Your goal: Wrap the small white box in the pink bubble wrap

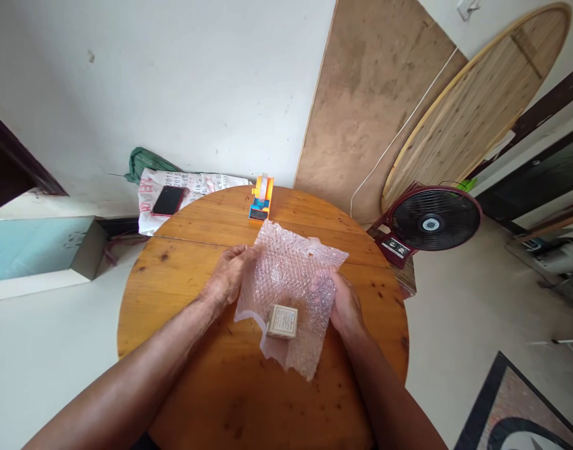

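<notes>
From afar I'm viewing a scuffed white wall [197, 81] rising behind a round wooden table [164, 287]. A brown board [356, 81] is standing along the wall, and a big rounded wooden panel [474, 106] is leaning at the right. Pale floor [450, 306] is spreading below; a dark-bordered patch [516, 406], possibly a mat, is running out of my view.

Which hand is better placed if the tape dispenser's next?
Left, likely: the left hand, at the left edge of the bubble wrap, is nearer the tape dispenser. The right hand is farther off, at the opposite edge.
</notes>
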Demonstrator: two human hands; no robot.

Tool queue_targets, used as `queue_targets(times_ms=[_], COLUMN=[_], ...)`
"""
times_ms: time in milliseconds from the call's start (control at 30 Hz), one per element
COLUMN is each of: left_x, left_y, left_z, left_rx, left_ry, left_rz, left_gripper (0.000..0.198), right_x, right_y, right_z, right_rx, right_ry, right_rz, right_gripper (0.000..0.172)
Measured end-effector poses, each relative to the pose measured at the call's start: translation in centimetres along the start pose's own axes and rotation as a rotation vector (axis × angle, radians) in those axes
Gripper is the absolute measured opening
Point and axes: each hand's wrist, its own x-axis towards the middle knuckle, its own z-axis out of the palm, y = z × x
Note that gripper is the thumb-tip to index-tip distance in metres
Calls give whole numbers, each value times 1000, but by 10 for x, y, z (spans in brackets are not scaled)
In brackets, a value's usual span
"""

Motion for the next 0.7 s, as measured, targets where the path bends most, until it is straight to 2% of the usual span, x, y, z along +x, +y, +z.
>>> queue_targets(times_ms=[133,300,400,467,533,600,633,700], left_x=[5,10,12,9,1,-7,-11,-16], left_y=[-4,-11,-12,-10,-4,3,7,11], left_z=[0,-2,-3,-3,-4,-4,-4,-3], left_rx=[-76,69,250,409,531,576,580,582], left_ry=[32,47,160,260,294,246,180,-32], left_rz=[-52,36,262,508,755,918,957,950], left_gripper=[42,42,40,39,35,28,22,13], right_x=[9,14,13,13,14,14,15,15], right_y=[0,3,4,4,4,3,3,3], right_z=[-8,-14,-15,-15,-15,-15,-16,-17], right_rx=[14,-47,-151,-199,-221,-240,-250,-275], right_ry=[44,28,39,46,54,61,65,74], right_rz=[-59,-216,-289,-323,-344,-341,-337,-336], right_gripper=[37,28,22,20,19,19,20,21])
